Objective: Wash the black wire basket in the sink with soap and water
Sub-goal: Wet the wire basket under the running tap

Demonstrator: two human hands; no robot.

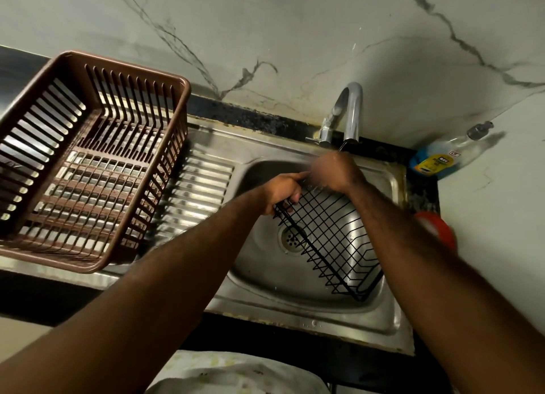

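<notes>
Sink [265, 275], centre-right of the frame, holds the tilted black wire basket [333, 240] below the faucet [351, 110]. The left hand [281, 191] clamps curled fingers on its left rim; the right hand [336, 172] is blurred at the upper end, fingers impossible to tell. A brown plastic dish basket [88, 163] sits at left.

sink bowl [265, 278] is mostly taken: black wire basket [333, 240] lies tilted across its right half, left hand [283, 191] grips the basket rim near bowl centre, right hand [336, 172] is blurred at the bowl's back. tap spout [352, 107] overhangs the bowl's back edge, tight under it. bowl's left half over the drain [290, 239] is open. left of bowl: ribbed drainboard strip [200, 187] free, then brown plastic dish crate [88, 158] blocks. right of bowl: pump soap bottle [439, 160] at back corner, blurred red thing [436, 228] nearer.
</notes>
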